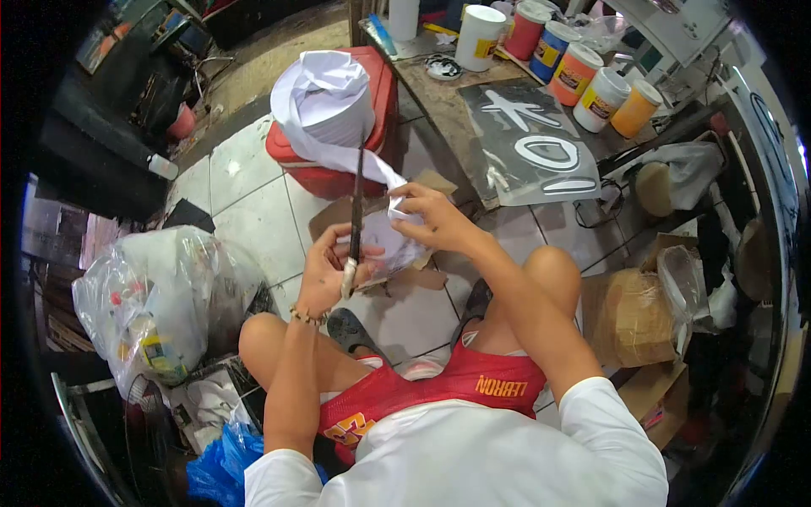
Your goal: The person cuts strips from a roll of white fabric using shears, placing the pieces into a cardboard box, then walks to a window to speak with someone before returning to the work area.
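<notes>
My left hand (pixel 325 270) is closed around the lower part of a long, thin dark blade (pixel 356 203) with a whitish wrapped end. The blade points up and away from me. My right hand (pixel 431 218) pinches the free end of a white fabric strip (pixel 351 159). That strip runs behind the blade to a large roll of white fabric strip (pixel 334 114), which sits on a red cooler box (pixel 385 101). Below my hands, a cardboard box (pixel 427 279) on the floor holds white pieces, partly hidden by my fingers.
Several paint tubs (pixel 562 63) stand on a worktable (pixel 422 93) at upper right, by a dark stencil sheet (pixel 536 152). A clear plastic bag (pixel 169 296) fills the left side. A taped cardboard package (pixel 638 313) lies right of my knee. White tiles (pixel 245 165) cover the floor.
</notes>
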Motion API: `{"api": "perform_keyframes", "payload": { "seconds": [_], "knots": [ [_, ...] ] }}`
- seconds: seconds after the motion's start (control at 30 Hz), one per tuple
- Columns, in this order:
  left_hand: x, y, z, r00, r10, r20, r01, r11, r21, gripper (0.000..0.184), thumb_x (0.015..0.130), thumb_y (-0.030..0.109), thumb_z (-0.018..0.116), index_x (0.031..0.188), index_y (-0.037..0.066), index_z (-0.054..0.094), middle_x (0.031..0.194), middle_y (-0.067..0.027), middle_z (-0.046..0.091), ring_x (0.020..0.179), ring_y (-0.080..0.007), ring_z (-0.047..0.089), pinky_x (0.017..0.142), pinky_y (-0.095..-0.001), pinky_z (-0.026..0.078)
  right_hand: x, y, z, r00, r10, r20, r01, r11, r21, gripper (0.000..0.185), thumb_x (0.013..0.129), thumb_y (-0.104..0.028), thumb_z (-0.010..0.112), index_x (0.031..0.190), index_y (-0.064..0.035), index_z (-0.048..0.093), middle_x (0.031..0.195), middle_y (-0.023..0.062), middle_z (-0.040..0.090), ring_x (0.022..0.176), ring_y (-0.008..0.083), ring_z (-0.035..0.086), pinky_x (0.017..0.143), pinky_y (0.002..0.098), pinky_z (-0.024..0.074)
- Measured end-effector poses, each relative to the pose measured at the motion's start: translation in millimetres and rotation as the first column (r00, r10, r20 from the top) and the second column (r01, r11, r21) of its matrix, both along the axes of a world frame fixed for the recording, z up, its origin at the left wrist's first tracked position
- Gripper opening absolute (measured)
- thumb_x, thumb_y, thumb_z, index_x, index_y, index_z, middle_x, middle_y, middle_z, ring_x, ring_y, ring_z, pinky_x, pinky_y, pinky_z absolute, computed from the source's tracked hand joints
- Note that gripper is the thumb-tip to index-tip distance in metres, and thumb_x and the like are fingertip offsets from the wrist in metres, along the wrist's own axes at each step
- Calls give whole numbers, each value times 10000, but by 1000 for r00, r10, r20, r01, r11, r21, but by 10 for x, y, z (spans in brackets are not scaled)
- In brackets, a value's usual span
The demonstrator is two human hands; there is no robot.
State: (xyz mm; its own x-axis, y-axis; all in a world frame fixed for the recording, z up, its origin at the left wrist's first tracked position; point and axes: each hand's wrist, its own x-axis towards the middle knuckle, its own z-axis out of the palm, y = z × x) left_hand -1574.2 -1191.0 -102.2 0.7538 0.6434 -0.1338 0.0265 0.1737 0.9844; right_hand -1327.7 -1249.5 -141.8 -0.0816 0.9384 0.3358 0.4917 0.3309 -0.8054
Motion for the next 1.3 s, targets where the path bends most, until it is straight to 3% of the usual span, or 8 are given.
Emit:
{"api": "perform_keyframes", "payload": {
  "seconds": [0.27,0.33,0.4,0.5,0.6,0.83,1.07,1.3],
  "knots": [
    [-80,88,-57,994,94,50,-97,994,53,695,749,85,798,1330,-6,429,1119,-203,666,972,-248,687,822,-319,548,-136,220,-89,993,-112,46,110,993,39,322,796,-236,768,971,3,642,1243,203,589,1099,297,602,931,372,467],
    [-106,101,-102,991,94,91,-100,993,65,708,744,80,799,1339,-4,427,1142,-207,655,1002,-255,677,856,-331,541,-118,242,-33,931,-286,-227,273,958,-84,403,802,-263,775,1024,9,577,963,116,631,917,204,597,775,335,480],
    [-141,80,-111,996,7,94,-5,1000,-14,730,729,22,795,1356,3,420,1168,-192,648,1035,-236,657,818,-316,552,-41,206,83,886,-361,-290,326,931,-163,324,829,-243,756,935,-15,552,941,83,625,889,153,568,787,306,461],
    [-113,1,-243,987,-147,59,153,982,-107,779,726,50,811,1377,-16,386,1208,-189,626,1067,-235,638,892,-333,522,178,123,132,608,-385,-695,348,915,-203,223,829,-98,736,944,-57,549,945,51,618,849,118,551,810,262,446],
    [-79,-113,-363,949,-316,15,313,932,-181,846,742,96,814,1419,-8,317,1272,-189,585,1113,-227,605,957,-344,476,356,-13,218,531,-351,-771,338,922,-188,221,831,-18,706,974,-51,542,957,53,622,877,111,563,825,261,456],
    [88,-144,-442,885,-424,-193,389,900,-197,902,706,65,817,1442,16,297,1351,-146,551,1263,-227,514,1065,-367,392,367,-346,475,623,-274,-733,190,962,-198,372,815,28,699,1136,-42,524,1241,134,571,968,154,611,890,310,497],
    [93,26,-324,951,-301,-76,300,954,-25,931,660,26,762,1464,-5,294,1330,-155,544,1252,-217,520,998,-346,468,328,-531,485,774,-127,-620,-96,945,-313,536,826,-6,698,1313,-18,475,1228,118,582,1049,150,596,903,288,489],
    [32,-10,-309,954,-287,-81,283,957,-57,750,709,-19,734,1389,-16,417,1222,-155,622,1136,-195,597,916,-308,511,260,-448,532,802,-89,-590,-145,930,-338,592,818,-36,714,1350,21,458,1145,114,624,1026,150,593,903,300,471]
  ]
}}
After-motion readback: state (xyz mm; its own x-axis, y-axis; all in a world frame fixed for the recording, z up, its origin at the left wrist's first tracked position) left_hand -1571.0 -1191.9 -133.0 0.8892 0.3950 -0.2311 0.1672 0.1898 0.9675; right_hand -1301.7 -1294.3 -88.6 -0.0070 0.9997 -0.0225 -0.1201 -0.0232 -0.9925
